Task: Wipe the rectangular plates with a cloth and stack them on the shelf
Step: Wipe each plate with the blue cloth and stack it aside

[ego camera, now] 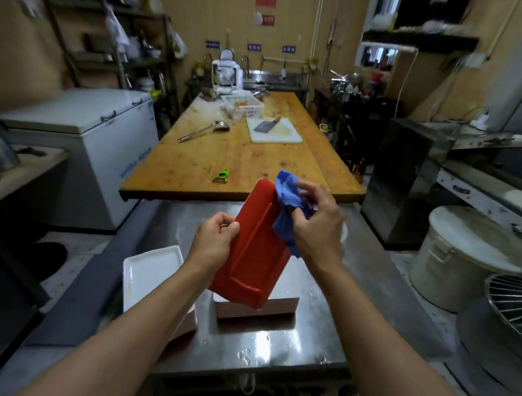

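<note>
I stand at a wet steel counter (277,345) in a cluttered kitchen, a long wooden table (240,155) beyond it. At centre frame my left hand (214,240) grips the red plate (251,251) by its edge, tilting its underside toward me, so my right hand (315,227), bunching the blue cloth (286,199), can rub its far rim. Below it wait two plate stacks: one (255,310) directly underneath, a white-topped one (152,271) at lower left.
</note>
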